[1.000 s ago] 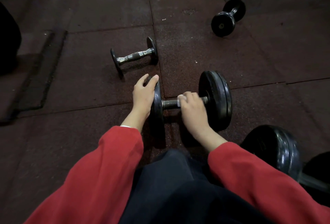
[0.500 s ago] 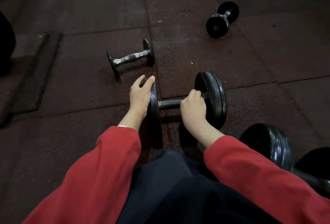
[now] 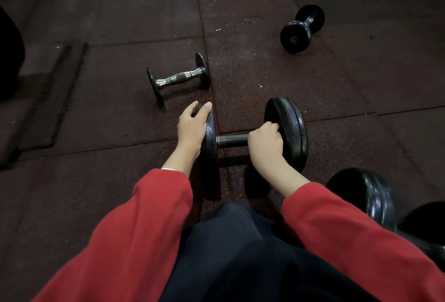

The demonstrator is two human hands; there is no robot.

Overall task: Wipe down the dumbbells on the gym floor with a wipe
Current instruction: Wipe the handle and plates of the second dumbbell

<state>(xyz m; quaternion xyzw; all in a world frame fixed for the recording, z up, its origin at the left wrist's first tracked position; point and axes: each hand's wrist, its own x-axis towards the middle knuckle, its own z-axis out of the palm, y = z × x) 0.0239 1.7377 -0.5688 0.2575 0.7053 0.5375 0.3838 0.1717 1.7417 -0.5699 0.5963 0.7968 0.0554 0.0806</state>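
No text, label, number or brand can be read on anything here.

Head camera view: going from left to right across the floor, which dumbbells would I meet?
Small chrome-handled dumbbell → dumbbell being held, left hand resting on its left plate and right hand curled round the handle → small black dumbbell farther back → large black dumbbell at the near right edge.

The right hand (image 3: pixel 266 144) covers the bar's end beside the right plate; we cannot tell whether it holds a wipe. At lower right, a large dumbbell (image 3: pixel 366 195) is cut by the frame edge, its far end unseen.
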